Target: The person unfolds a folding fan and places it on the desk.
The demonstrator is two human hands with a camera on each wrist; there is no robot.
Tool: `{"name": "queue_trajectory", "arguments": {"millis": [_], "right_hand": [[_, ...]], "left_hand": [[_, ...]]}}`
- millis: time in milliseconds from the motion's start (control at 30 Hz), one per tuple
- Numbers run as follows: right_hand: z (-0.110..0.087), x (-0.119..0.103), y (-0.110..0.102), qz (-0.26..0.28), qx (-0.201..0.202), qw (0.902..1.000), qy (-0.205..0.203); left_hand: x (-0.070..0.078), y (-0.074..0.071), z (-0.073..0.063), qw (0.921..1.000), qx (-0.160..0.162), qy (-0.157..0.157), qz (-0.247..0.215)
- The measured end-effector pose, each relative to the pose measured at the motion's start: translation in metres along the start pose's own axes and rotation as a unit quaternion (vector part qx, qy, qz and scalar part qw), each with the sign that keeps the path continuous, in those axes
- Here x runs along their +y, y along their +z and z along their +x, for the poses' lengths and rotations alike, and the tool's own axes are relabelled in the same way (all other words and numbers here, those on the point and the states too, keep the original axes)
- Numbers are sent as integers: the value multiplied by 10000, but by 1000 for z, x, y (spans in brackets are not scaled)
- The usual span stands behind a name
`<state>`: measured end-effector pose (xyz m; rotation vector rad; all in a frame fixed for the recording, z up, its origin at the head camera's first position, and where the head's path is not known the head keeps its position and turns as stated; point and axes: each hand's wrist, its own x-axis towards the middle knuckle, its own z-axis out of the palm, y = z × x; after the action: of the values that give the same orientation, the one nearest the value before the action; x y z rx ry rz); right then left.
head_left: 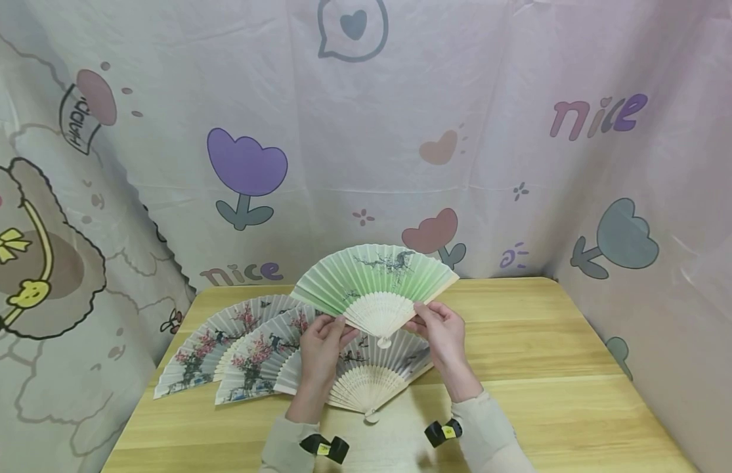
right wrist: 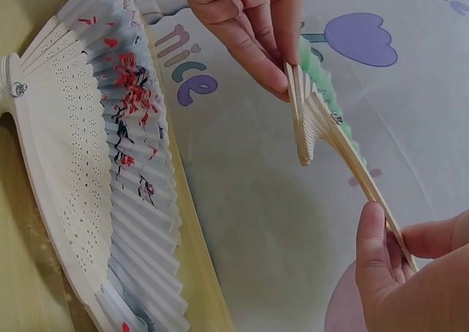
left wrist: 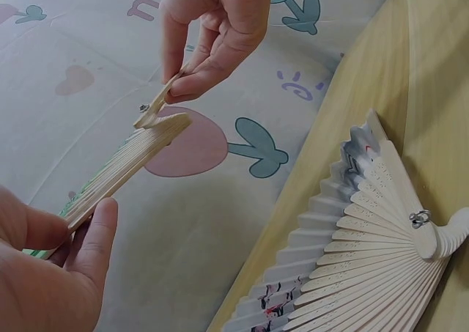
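A spread green folding fan (head_left: 377, 279) with pale ribs and a dark branch print is held up over the table. At its left edge my left hand (head_left: 322, 349) pinches the outer rib between thumb and fingers. The opposite outer rib is pinched by my right hand (head_left: 441, 334). In the left wrist view the fan's ribs (left wrist: 121, 172) show nearly edge-on. Below it lies a spread grey-white fan (head_left: 370, 389), partly covered by my left hand and forearm. Two more spread fans with pink blossoms, one far left (head_left: 203, 351) and one beside it (head_left: 253, 369), overlap on the table.
The wooden table (head_left: 537, 341) has bare boards to the right of the fans. A printed cloth curtain (head_left: 354, 131) hangs behind it and along both sides. Black straps with yellow labels (head_left: 444, 432) are at both sleeves.
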<state>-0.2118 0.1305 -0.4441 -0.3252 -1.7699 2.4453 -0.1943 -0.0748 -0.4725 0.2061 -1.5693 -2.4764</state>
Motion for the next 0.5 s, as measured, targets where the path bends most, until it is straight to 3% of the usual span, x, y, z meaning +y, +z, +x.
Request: {"name": "queue_trajectory", "arguments": {"millis": [500], "right_hand": [[-2,3,-1,442,297,9985,-93]], "left_hand": [[-1,4,3,9995,291,2,-135]]}}
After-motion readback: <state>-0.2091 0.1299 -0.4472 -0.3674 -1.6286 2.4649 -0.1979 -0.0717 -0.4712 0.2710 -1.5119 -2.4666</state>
